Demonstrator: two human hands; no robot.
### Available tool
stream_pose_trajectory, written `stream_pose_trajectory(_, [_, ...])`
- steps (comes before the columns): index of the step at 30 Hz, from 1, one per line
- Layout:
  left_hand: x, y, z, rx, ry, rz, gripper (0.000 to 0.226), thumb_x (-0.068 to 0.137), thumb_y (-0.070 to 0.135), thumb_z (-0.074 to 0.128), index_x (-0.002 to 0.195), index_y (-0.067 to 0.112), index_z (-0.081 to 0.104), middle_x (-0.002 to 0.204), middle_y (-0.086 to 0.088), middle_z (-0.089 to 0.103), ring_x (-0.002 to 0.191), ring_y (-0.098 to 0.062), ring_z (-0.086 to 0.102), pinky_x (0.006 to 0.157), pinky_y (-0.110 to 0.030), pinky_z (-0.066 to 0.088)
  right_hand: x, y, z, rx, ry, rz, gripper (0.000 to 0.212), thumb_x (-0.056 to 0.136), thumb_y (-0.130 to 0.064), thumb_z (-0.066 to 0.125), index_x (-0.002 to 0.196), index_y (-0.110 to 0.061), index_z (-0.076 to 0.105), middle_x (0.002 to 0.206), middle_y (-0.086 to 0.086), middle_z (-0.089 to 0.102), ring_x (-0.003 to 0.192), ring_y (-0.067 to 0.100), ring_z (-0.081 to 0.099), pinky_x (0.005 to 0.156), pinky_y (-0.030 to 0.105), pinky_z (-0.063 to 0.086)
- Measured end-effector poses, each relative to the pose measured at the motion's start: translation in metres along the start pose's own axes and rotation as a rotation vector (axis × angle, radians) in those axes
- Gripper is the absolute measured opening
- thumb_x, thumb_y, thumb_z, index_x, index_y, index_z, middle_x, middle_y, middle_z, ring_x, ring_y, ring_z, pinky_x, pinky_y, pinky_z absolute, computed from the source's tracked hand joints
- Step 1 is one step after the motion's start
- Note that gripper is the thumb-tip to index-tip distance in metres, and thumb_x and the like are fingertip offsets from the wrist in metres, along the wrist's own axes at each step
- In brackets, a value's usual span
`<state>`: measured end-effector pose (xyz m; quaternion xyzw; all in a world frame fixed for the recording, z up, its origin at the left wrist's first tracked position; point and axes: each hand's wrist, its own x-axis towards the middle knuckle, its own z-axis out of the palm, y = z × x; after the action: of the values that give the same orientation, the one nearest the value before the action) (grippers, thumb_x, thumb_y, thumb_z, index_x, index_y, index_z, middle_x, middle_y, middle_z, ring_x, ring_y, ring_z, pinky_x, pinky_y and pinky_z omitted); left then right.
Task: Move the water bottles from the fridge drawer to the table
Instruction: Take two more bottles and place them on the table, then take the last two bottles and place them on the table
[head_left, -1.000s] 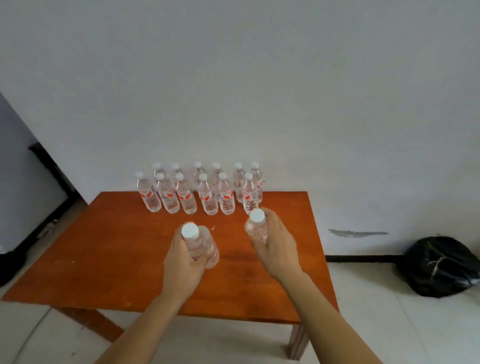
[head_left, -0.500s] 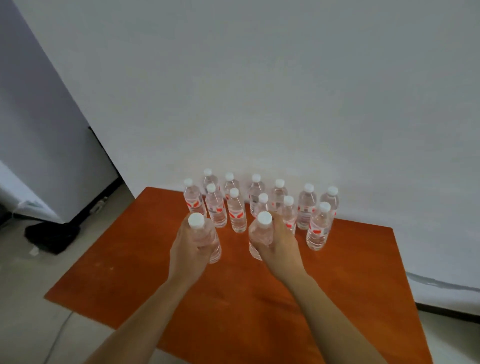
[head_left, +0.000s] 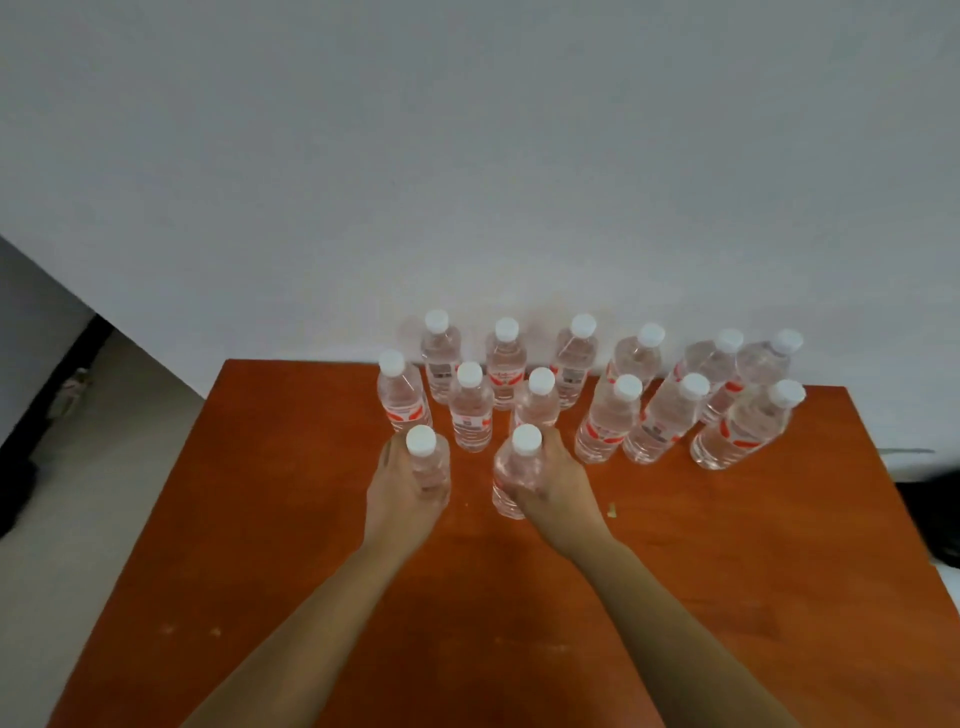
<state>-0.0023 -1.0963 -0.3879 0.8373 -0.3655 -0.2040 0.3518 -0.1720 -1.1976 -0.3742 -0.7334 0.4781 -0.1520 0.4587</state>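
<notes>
Your left hand (head_left: 400, 499) gripping one water bottle (head_left: 428, 465), right hand (head_left: 558, 486) gripping another (head_left: 514, 475), both upright, twelve bottles (head_left: 605, 421) along table (head_left: 727, 571) far edge

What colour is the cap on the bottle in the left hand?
White, clearest in the head view: the cap tops the bottle gripped by the left hand.

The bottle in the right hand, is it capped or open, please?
Capped: the bottle in the right hand has its white cap on.
</notes>
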Motion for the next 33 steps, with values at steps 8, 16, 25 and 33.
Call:
stream_pose_trajectory(8, [0.037, -0.016, 0.006, -0.018, -0.216, 0.091, 0.065, 0.083, 0.031, 0.075, 0.137, 0.028, 0.04, 0.14, 0.003, 0.053, 0.128, -0.022, 0.052, 0.102, -0.048, 0.049, 0.02, 0.003, 0.029, -0.1, -0.123, 0.005, 0.069, 0.09, -0.023, 0.072, 0.142, -0.038, 0.03, 0.144, -0.009, 0.051, 0.135, 0.014, 0.047, 0.113, 0.043, 0.041])
stream_pose_trajectory(16, [0.037, -0.034, 0.006, -0.02, -0.256, 0.073, 0.076, 0.081, 0.03, 0.078, 0.142, 0.033, 0.033, 0.144, 0.005, 0.048, 0.132, -0.02, 0.048, 0.105, -0.049, 0.046, 0.039, 0.004, 0.031, -0.117, -0.153, -0.022, 0.065, 0.091, -0.032, 0.07, 0.142, -0.036, 0.03, 0.146, -0.008, 0.048, 0.136, 0.017, 0.046, 0.114, 0.043, 0.038])
stream_pose_trajectory(25, [0.02, -0.008, -0.016, 0.052, -0.203, 0.144, 0.087, 0.083, 0.049, 0.071, 0.151, 0.037, 0.018, 0.157, 0.005, 0.035, 0.141, -0.025, 0.039, 0.107, -0.057, 0.041, 0.007, 0.009, 0.023, -0.116, -0.03, 0.027, 0.071, 0.082, -0.022, 0.077, 0.141, -0.032, 0.038, 0.141, -0.003, 0.052, 0.132, 0.022, 0.05, 0.108, 0.047, 0.045])
stream_pose_trajectory(33, [-0.029, 0.062, -0.033, 0.199, -0.006, 0.377, 0.068, 0.099, 0.043, 0.048, 0.155, 0.018, 0.019, 0.162, -0.004, 0.022, 0.149, -0.027, 0.022, 0.117, -0.051, 0.028, -0.088, -0.014, -0.061, -0.178, 0.194, -0.176, 0.077, 0.091, -0.032, 0.069, 0.153, -0.031, 0.024, 0.158, -0.002, 0.034, 0.142, 0.02, 0.037, 0.112, 0.041, 0.038])
